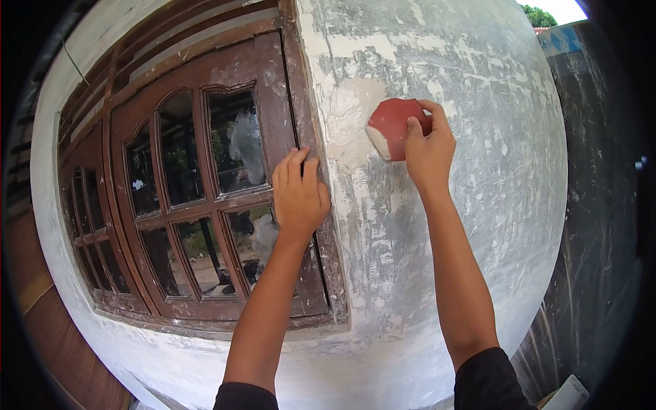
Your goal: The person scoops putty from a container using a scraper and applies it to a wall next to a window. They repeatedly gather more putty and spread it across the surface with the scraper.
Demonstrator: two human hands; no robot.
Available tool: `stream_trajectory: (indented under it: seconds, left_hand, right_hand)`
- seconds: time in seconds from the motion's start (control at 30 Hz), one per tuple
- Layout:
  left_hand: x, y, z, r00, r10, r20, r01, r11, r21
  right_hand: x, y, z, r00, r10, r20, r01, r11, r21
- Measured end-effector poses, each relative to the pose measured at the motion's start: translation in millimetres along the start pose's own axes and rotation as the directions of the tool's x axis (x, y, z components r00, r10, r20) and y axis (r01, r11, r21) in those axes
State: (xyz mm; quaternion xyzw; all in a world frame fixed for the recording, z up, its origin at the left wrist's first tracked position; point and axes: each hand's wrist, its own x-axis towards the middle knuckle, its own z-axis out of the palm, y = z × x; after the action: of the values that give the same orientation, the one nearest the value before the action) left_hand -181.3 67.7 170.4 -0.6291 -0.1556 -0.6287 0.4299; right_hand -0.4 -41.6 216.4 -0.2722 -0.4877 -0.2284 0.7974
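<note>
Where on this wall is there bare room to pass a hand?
The wall is free between the left hand and the red piece, and from the right hand to the dark surface at right. Crowded: the window frame by the left hand.

Window (179, 213) set in wall (509, 178), left side; wall continues right of it. Left hand (301, 201) on right upright of window frame (301, 89), forearm before window's lower right. Right hand (432, 147) further right and higher, before wall. Flat piece (396, 124) in right hand, left of its fingers, against wall or just before it. Panel (594, 205) right of wall. Tree (538, 16) beyond, top right.
</note>
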Motion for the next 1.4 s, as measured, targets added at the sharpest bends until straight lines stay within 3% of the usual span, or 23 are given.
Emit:
stream_trajectory:
  seconds: [0.03,0.07,0.13,0.17,0.2,0.27,0.33,0.4,0.47,0.53,0.6,0.63,0.7,0.8,0.83,0.93,1.0,1.07,1.13,1.23,1.27,1.33,1.4]
  left_hand:
    - [0.2,-0.5,-0.2,1.0,0.003,-0.001,-0.003,1.0,0.004]
    - [1.4,-1.8,0.4,1.0,0.006,-0.003,-0.006,1.0,0.008]
    - [-0.4,-2.2,1.4,1.0,0.009,-0.005,-0.009,1.0,0.006]
    - [0.1,-1.5,1.3,1.0,0.006,-0.005,-0.006,1.0,0.007]
    - [0.5,-0.7,0.3,1.0,0.002,-0.004,-0.002,1.0,0.002]
    - [0.1,-0.4,-1.6,1.0,0.003,0.001,-0.003,1.0,-0.001]
    - [0.8,0.7,-0.8,1.0,0.002,-0.002,-0.002,1.0,0.008]
    - [0.8,1.5,-1.3,1.0,-0.004,0.0,0.004,1.0,-0.002]
    - [1.0,0.7,-1.6,1.0,-0.009,0.006,0.009,1.0,-0.011]
    - [0.7,0.3,-0.6,1.0,-0.007,0.0,0.007,1.0,-0.009]
    - [1.2,1.2,-1.0,1.0,-0.001,-0.007,0.001,1.0,-0.007]
    - [1.3,0.9,-1.7,1.0,0.007,-0.012,-0.007,1.0,-0.004]
    - [0.3,0.9,-0.9,1.0,0.004,-0.01,-0.004,1.0,-0.002]
    - [0.1,0.3,-1.4,1.0,0.001,0.0,-0.001,1.0,-0.002]
    - [0.4,0.2,-1.5,1.0,-0.003,0.009,0.003,1.0,-0.006]
    - [0.4,0.1,-1.5,1.0,-0.004,0.003,0.004,1.0,-0.009]
    - [0.0,-0.4,-0.3,1.0,0.0,0.004,0.0,1.0,-0.006]
    - [0.1,-0.3,-0.6,1.0,-0.002,0.0,0.002,1.0,0.002]
    - [0.6,1.6,-1.3,1.0,0.0,0.0,0.0,1.0,0.002]
    - [1.1,0.6,-1.6,1.0,-0.001,0.001,0.001,1.0,-0.007]
    - [1.2,1.2,-1.4,1.0,-0.001,0.0,0.001,1.0,-0.007]
    - [0.3,0.5,-2.2,1.0,-0.006,0.015,0.006,1.0,-0.009]
    - [0.7,1.6,-0.9,1.0,-0.004,0.016,0.004,1.0,-0.01]
  right_hand:
    - [1.6,-1.0,-2.0,0.99,0.049,-0.13,-0.041,0.997,0.061]
    - [-0.6,-3.7,3.0,0.99,0.048,-0.131,-0.04,0.997,0.066]
    - [-15.8,-15.1,20.3,0.997,-0.062,0.036,0.062,0.998,0.013]
    - [-20.3,-21.5,25.9,0.99,0.048,0.132,-0.048,0.999,-0.001]
    - [-20.6,-15.5,26.1,0.99,0.05,0.134,-0.05,0.999,-0.001]
    - [-20.4,-1.6,24.2,0.994,0.073,-0.081,-0.082,0.99,-0.117]
    - [-21.2,2.5,3.6,0.934,0.214,-0.286,-0.232,0.972,-0.028]
    - [-23.3,-15.8,-2.4,0.87,0.333,-0.365,-0.28,0.941,0.191]
    - [-31.5,-15.9,15.1,0.955,0.157,-0.251,-0.135,0.986,0.103]
    - [-39.2,-15.4,31.3,0.994,0.103,-0.04,-0.1,0.993,0.065]
    - [-41.3,-2.8,31.5,0.992,0.123,-0.031,-0.124,0.992,-0.037]
    - [-42.0,3.4,22.6,0.992,0.124,-0.034,-0.125,0.991,-0.038]
    - [-42.6,1.5,0.3,0.914,0.288,-0.287,-0.288,0.957,0.043]
    - [-48.1,-16.2,4.8,0.927,0.201,-0.316,-0.169,0.977,0.127]
    - [-52.7,-12.5,15.0,0.968,0.094,-0.232,-0.081,0.995,0.064]
    - [-57.8,-6.4,32.0,0.998,0.055,-0.039,-0.054,0.998,0.025]
    - [-48.3,4.1,15.6,0.968,0.146,-0.203,-0.161,0.985,-0.059]
    - [-39.4,0.9,-2.9,0.907,0.248,-0.34,-0.259,0.966,0.014]
    - [-40.5,-11.6,4.0,0.935,0.16,-0.316,-0.137,0.986,0.096]
    - [-42.5,-18.2,38.2,0.998,-0.041,-0.054,0.045,0.997,0.067]
    - [-39.4,-14.2,39.1,0.998,-0.042,-0.054,0.046,0.997,0.067]
    - [-33.2,-6.2,34.9,0.99,0.062,-0.125,-0.067,0.997,-0.037]
    - [-21.9,1.1,10.2,0.93,0.232,-0.284,-0.239,0.971,0.011]
